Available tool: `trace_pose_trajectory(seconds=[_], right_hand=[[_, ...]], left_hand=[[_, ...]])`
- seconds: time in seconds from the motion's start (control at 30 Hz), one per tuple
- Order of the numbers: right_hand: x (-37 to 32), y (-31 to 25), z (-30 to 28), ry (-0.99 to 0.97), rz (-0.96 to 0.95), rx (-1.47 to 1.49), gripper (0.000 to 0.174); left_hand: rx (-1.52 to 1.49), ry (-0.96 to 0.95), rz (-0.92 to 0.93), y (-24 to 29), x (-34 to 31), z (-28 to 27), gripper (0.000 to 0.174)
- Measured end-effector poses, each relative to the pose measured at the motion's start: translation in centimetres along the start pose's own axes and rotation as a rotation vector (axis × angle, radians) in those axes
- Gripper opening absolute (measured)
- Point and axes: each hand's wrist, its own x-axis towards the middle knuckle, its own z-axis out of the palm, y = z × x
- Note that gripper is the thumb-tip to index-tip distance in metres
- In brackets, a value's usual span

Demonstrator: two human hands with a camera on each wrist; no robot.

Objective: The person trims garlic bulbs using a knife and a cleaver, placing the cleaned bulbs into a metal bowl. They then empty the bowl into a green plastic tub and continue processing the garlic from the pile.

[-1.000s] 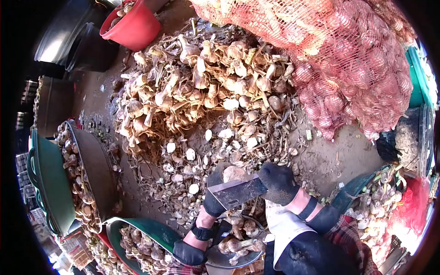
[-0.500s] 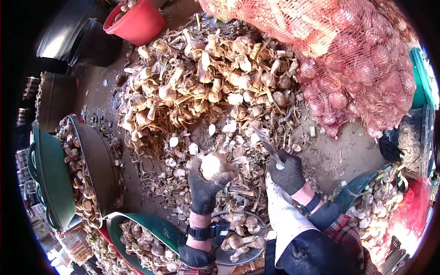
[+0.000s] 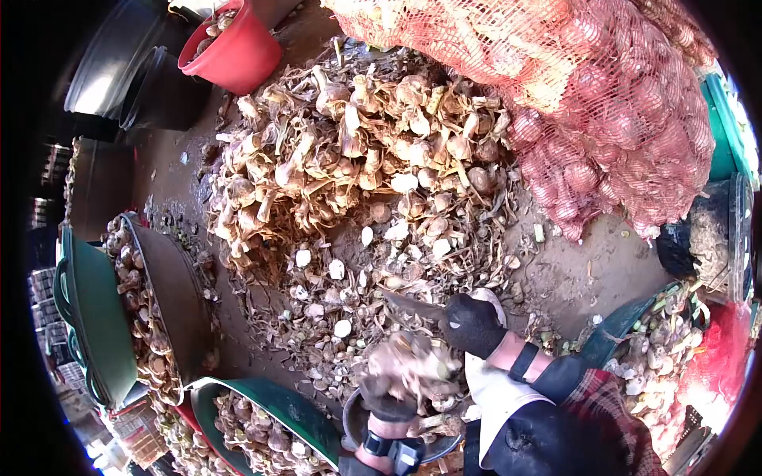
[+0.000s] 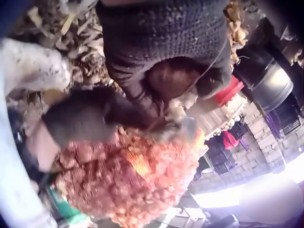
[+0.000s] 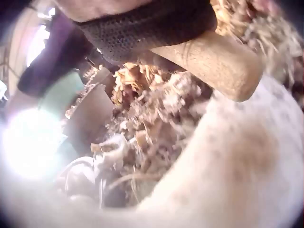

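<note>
My left hand [image 3: 389, 401], in a dark glove, is low over a grey basin [image 3: 350, 416] of garlic. Blurred garlic [image 3: 409, 361] shows just beyond its fingers. From the left wrist, the fingers curl round a brownish garlic bulb [image 4: 173, 78]. My right hand [image 3: 474, 325], also gloved, grips a knife [image 3: 413, 304] whose broad blade points left above the trimmings. The knife's wooden handle [image 5: 213, 66] sticks out of the fist in the right wrist view. Beside that hand, pale cloth [image 3: 500, 389] covers the person's leg.
A heap of untrimmed garlic [image 3: 341, 151] lies ahead, with cut pieces and dry scraps [image 3: 349, 309] nearer. Red mesh sacks of bulbs [image 3: 603, 119] stand at the back right. Green tubs [image 3: 99, 317] are at left, a red bucket [image 3: 238, 55] at the back left.
The left hand, earlier lifting a bulb with a white cut face, has dropped down toward the basin. The knife, first across the bulb, then pointing away, has swung round to the left.
</note>
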Motion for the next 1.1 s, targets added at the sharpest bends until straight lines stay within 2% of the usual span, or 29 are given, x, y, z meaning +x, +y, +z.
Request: trace_pose_trajectory(seconds=[0.03,0.1,0.13,0.17,0.23,0.3,0.33,0.37,0.4,0.43,0.47,0.5,0.57,0.6,0.67,0.7,0.77,0.83,0.87,0.9,0.97,1.0,1.03,1.1], right_hand=[[-0.9,1.1,1.5,-0.022,0.111,0.024,0.022],[-1.4,1.7,1.0,-0.192,0.1,0.031,0.019],[-1.0,1.9,0.5,-0.224,0.073,0.006,0.019],[-0.9,2.0,0.2,-0.259,0.054,-0.015,0.019],[-0.5,1.4,-0.6,-0.117,0.108,0.113,0.017],[0.0,1.8,-0.8,0.018,0.135,0.089,0.014],[0.2,1.7,-1.0,0.052,0.202,0.109,0.015],[0.3,1.6,-1.2,0.09,0.271,0.129,0.016],[0.3,1.6,-1.3,0.095,0.271,0.122,0.016],[0.4,1.8,-1.3,0.12,0.299,0.154,0.016],[0.5,1.9,-1.4,0.146,0.327,0.185,0.016],[0.5,2.0,-1.6,0.146,0.326,0.174,0.016],[0.4,1.9,-1.8,0.133,0.412,0.158,0.016],[0.4,1.9,-2.0,0.141,0.382,0.139,0.017],[0.4,1.4,-2.8,0.151,0.382,0.134,0.018],[0.6,1.0,-3.2,0.163,0.379,0.13,0.019],[1.0,0.5,-3.7,0.174,0.336,0.112,0.018],[1.7,-0.6,-4.5,0.175,0.289,0.097,0.018],[2.2,-1.6,-5.3,0.155,0.165,0.023,0.017],[2.6,-2.3,-5.6,0.137,0.041,-0.052,0.016],[2.9,-3.1,-5.6,0.106,-0.014,-0.133,0.021],[3.0,-3.5,-5.7,0.063,-0.046,-0.173,0.023],[2.9,-3.7,-5.9,0.021,-0.078,-0.213,0.025],[2.5,-3.5,-5.7,-0.011,-0.104,-0.249,0.027]], left_hand=[[0.075,0.17,-0.152,-0.8,0.4,5.7,0.067],[0.435,0.047,-0.587,1.8,-0.4,8.0,0.073],[0.818,-0.115,-0.916,4.4,1.3,8.8,0.083],[1.065,-0.233,-0.951,5.8,-0.1,6.4,0.082],[1.429,-0.279,-0.943,8.7,0.8,4.7,0.07],[1.714,0.068,-0.716,9.6,4.1,3.6,0.061],[2.063,0.085,-0.436,8.6,7.9,3.1,0.049],[2.175,0.232,-0.188,7.5,11.0,2.0,0.041],[2.293,0.23,0.074,6.9,13.9,-0.7,0.042],[2.302,0.333,0.09,6.1,16.7,-2.5,0.046],[2.413,0.517,-0.03,4.7,19.5,-2.1,0.05],[2.483,0.642,-0.057,4.0,21.7,-3.8,0.051],[2.634,0.602,-0.27,3.9,23.8,-6.0,0.052],[2.631,0.6,-0.27,3.9,23.8,-6.0,0.052],[2.393,0.533,-0.176,4.5,22.6,-5.7,0.05],[2.301,0.492,0.075,5.0,21.2,-6.9,0.047],[2.111,0.229,0.312,5.5,18.3,-4.6,0.05],[2.168,0.079,0.356,4.7,15.8,-0.8,0.055],[2.104,0.054,0.275,4.5,14.5,-0.3,0.056],[2.033,0.156,0.043,4.5,13.2,0.2,0.066],[2.284,-0.102,0.175,3.7,11.7,1.9,0.064],[2.434,-0.308,0.233,3.9,11.1,1.6,0.062],[2.432,-0.312,0.231,3.7,10.5,1.5,0.062],[2.135,0.08,0.025,3.3,9.3,1.4,0.061]])
